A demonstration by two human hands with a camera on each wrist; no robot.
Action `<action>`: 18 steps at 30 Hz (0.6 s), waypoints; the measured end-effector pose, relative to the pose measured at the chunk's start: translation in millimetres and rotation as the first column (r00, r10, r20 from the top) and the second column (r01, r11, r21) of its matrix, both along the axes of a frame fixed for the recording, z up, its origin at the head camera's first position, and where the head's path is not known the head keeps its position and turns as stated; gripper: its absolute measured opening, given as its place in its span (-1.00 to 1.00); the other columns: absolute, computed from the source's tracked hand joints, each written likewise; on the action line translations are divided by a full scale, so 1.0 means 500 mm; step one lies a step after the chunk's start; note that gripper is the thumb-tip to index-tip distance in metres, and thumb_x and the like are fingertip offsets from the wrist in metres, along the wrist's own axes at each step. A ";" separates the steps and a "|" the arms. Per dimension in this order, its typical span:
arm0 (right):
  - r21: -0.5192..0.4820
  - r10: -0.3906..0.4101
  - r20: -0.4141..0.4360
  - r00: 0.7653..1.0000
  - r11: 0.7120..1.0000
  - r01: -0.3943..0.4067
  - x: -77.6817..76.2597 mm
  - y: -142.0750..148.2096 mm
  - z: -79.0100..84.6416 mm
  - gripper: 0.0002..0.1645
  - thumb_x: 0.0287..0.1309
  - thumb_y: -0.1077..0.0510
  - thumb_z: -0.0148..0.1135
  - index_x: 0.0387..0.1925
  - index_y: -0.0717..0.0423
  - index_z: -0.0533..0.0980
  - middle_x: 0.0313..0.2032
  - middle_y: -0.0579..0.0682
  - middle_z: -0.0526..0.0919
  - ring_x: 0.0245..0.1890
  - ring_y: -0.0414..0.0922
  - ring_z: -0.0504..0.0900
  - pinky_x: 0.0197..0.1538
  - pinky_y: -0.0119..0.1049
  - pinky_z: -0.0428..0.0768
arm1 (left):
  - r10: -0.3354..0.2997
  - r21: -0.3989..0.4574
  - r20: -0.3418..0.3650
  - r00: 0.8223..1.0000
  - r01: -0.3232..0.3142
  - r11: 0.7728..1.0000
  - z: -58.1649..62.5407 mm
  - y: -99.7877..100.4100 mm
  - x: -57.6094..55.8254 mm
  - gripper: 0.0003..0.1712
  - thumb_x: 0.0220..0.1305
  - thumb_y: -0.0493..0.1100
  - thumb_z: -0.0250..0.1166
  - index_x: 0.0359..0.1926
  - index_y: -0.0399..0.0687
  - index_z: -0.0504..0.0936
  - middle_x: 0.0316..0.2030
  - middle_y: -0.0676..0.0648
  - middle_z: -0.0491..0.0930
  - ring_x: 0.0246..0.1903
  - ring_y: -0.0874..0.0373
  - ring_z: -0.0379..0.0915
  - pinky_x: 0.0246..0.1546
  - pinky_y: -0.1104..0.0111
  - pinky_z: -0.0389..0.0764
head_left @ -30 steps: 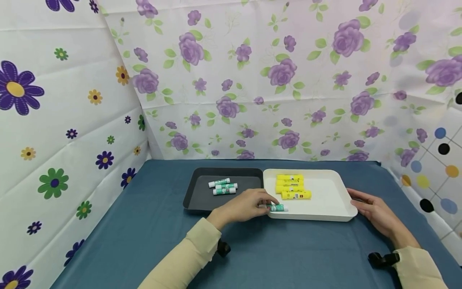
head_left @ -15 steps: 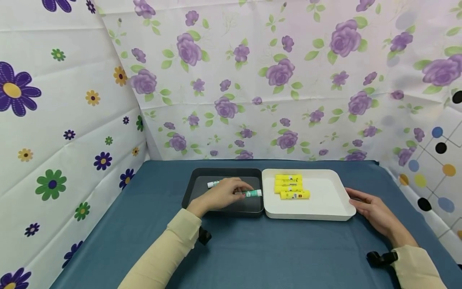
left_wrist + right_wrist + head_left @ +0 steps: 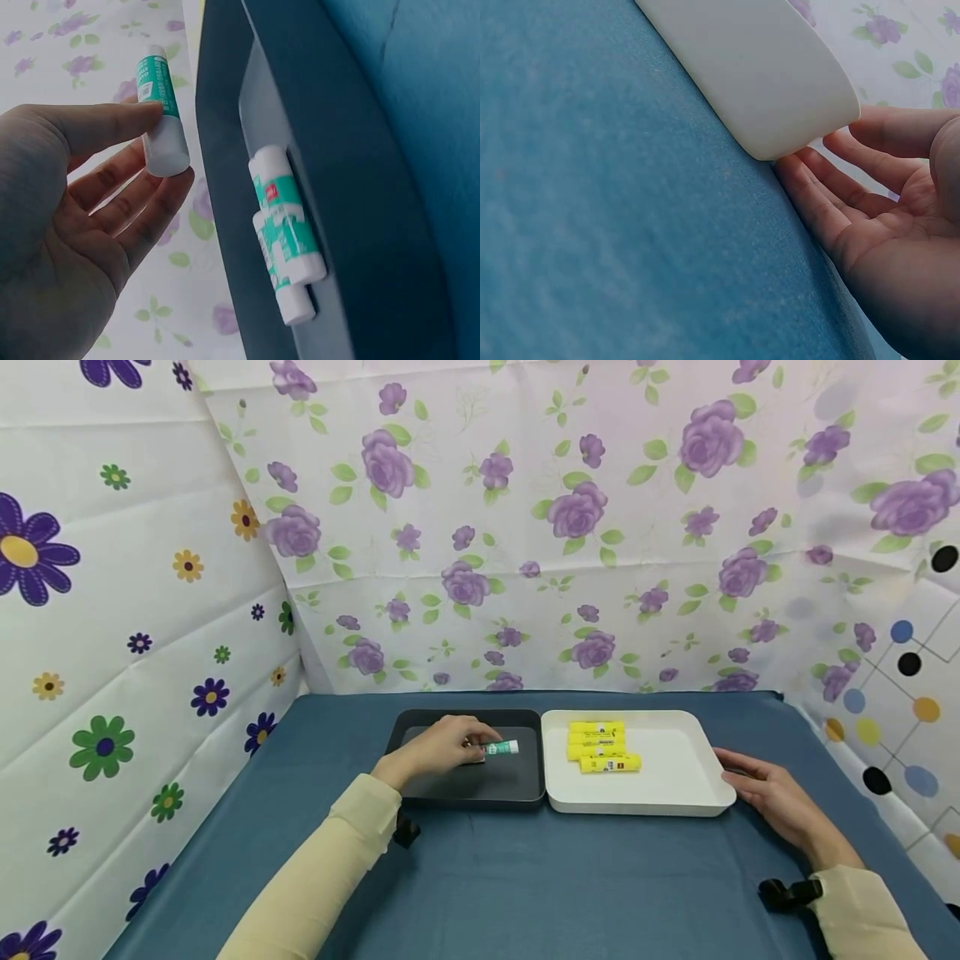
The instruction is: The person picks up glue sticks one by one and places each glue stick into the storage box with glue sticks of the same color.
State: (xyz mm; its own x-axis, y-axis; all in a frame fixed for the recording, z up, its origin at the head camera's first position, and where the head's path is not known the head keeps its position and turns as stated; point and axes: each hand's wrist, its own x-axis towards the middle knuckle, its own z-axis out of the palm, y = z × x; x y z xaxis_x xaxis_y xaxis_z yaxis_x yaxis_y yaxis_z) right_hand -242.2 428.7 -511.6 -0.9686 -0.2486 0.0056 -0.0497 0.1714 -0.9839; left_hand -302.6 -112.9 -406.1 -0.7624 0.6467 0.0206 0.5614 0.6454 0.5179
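Observation:
My left hand [image 3: 442,745] is over the dark grey tray [image 3: 517,785], pinching a green-and-white glue stick [image 3: 159,112] between thumb and fingers. Other glue sticks [image 3: 289,232] of the same kind lie together in that tray, mostly hidden behind the hand in the head view. On the right, my right hand [image 3: 780,802] has its fingertips against the end of the white tray [image 3: 675,777]. Its fingers are loosely extended, with the thumb at the rim and the other fingers lower, in the right wrist view. Several yellow glue sticks [image 3: 600,747] lie side by side in the white tray.
Both trays stand side by side on a table with a blue cloth [image 3: 570,877]. Behind it hangs a flowered curtain [image 3: 480,527], with another patterned sheet [image 3: 150,610] along the left side.
My left hand has carried the green-and-white glue stick from the white tray's front left corner leftward over the dark tray. The right hand has stayed at the white tray's end.

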 end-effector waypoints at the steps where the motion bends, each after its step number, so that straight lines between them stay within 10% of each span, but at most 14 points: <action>1: 0.003 -0.001 -0.002 1.000 1.000 0.001 0.000 0.000 0.000 -0.21 0.60 0.15 0.07 0.61 0.36 -0.01 0.24 -0.40 0.43 0.16 -0.52 0.52 0.10 -0.56 0.56 | -0.005 -0.011 0.007 1.000 0.005 1.000 0.002 -0.003 -0.004 -0.64 0.51 -0.25 0.28 0.25 0.01 0.68 0.02 0.00 0.65 -0.08 0.16 0.57 -0.04 0.23 0.63; 18: 0.018 -0.007 0.017 1.000 1.000 0.006 -0.003 0.002 -0.002 -0.19 0.61 0.12 0.08 0.62 0.35 -0.02 0.21 -0.44 0.43 0.14 -0.52 0.53 0.09 -0.56 0.57 | -0.008 -0.264 0.110 0.994 0.037 0.964 0.001 -0.021 -0.044 -0.64 0.47 -0.26 0.32 0.23 0.02 0.69 -0.07 0.01 0.65 -0.10 0.17 0.55 -0.05 0.22 0.65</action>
